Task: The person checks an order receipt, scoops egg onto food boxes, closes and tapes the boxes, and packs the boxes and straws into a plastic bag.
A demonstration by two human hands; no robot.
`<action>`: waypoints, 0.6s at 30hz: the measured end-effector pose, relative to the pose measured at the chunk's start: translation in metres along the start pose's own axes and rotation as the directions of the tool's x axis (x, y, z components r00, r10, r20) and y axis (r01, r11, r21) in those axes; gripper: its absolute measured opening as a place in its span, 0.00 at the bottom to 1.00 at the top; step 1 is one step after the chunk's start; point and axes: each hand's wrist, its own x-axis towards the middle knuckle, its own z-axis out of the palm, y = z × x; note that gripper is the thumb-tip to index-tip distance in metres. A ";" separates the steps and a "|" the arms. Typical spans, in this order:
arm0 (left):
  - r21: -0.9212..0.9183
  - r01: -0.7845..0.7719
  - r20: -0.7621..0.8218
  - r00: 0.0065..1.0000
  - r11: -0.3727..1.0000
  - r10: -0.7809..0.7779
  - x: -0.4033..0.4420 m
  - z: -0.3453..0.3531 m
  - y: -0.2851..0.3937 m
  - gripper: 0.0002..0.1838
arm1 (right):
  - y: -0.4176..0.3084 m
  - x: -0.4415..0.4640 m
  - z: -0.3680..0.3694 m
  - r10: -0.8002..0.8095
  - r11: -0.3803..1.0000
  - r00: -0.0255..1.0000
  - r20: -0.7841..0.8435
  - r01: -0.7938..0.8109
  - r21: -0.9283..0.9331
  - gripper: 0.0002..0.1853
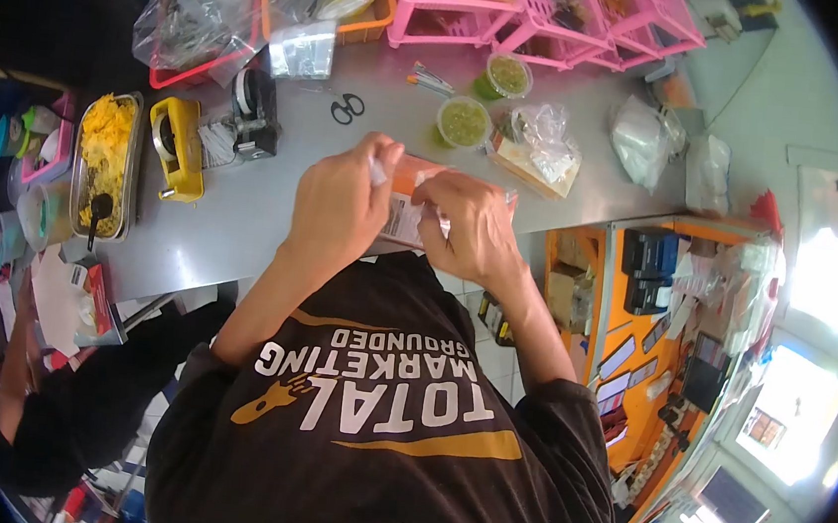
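Both hands are up in front of my chest at the near edge of the steel table. Between them is an orange plastic packet (pixel 409 176) with a white printed label, partly hidden by the fingers. My left hand (pixel 340 200) is closed on the packet's left side, and a bit of clear plastic shows by its thumb. With curled fingers, my right hand (pixel 472 224) grips the upper right part of the same packet. Just beyond the hands stand two clear cups of green food, the nearer cup (pixel 462 123) and the farther cup (pixel 503 76). Black-handled scissors (pixel 348 108) lie to their left.
On the steel table (pixel 276 189) are a yellow tape dispenser (pixel 178 149), a black tape dispenser (pixel 253 113) and a tray of yellow shredded food (pixel 130 201). Pink racks (pixel 450 25) line the back. A plastic-topped box (pixel 538 157) sits right. Another person (pixel 66 420) is at left.
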 end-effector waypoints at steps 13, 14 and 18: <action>-0.812 0.157 0.193 0.981 0.562 0.004 -0.004 -0.008 0.016 0.12 | 0.021 0.021 -0.001 0.184 0.982 0.949 0.257 -0.185 -0.021 0.16; -0.824 0.113 0.169 0.984 0.555 0.050 -0.004 -0.009 0.017 0.12 | 0.012 0.007 -0.009 0.021 1.000 0.998 0.052 -0.020 -0.018 0.16; -0.823 0.141 0.216 0.974 0.550 0.073 -0.008 -0.002 0.021 0.15 | -0.003 -0.042 -0.042 0.087 0.956 0.986 0.142 -0.042 -0.291 0.14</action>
